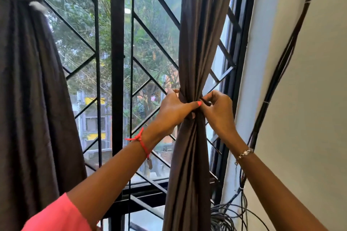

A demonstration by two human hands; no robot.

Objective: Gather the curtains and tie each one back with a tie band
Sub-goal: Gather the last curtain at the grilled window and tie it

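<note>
The right brown curtain (195,47) hangs gathered into a narrow bundle in front of the barred window. A dark tie band (183,97) of the same cloth wraps the bundle at its waist. My left hand (173,108) grips the bundle at the band, thumb pressed across its front. My right hand (217,110) pinches the band's dark end (206,102) at the bundle's right side. The left brown curtain (28,90) hangs at the far left, cinched near the top, with a white clip (38,6) on its edge.
A black window frame and diagonal metal grille (117,73) fill the middle, with trees and buildings outside. A white wall (304,99) stands at the right, with black cables (281,65) running down it to a coil (225,217) near the sill.
</note>
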